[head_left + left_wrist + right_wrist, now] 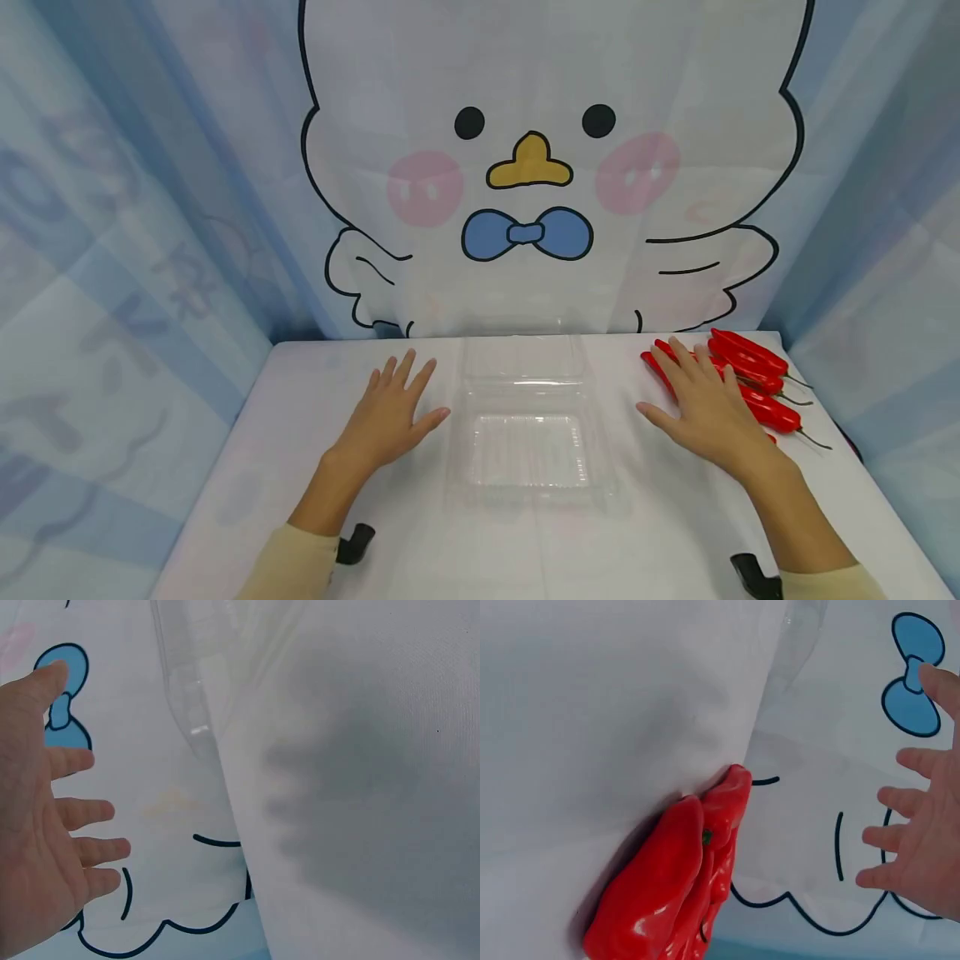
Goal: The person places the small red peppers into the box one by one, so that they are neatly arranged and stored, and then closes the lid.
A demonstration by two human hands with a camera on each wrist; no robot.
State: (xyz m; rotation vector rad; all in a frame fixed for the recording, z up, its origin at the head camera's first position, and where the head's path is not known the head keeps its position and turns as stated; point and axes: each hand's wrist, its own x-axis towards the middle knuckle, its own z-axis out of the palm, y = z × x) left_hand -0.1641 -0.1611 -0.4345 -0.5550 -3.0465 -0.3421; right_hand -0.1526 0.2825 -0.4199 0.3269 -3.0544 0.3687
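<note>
My left hand point(388, 417) hovers over the white table left of a clear plastic container point(525, 493), its fingers spread and holding nothing. In the left wrist view the left hand point(45, 825) is apart from the tabletop, which carries its shadow. My right hand point(705, 412) is spread above a pile of red chili peppers point(772, 412) at the table's right side, hiding part of them. The right wrist view shows the right hand point(922, 817) apart from the peppers point(652, 877). The container stands between both hands with its lid point(525, 358) folded back.
The white table point(300, 400) ends at a curtain point(525, 292) printed with a cartoon bird. Blue and white curtains point(112, 333) hang on both sides. Black camera mounts point(356, 543) show at both wrists.
</note>
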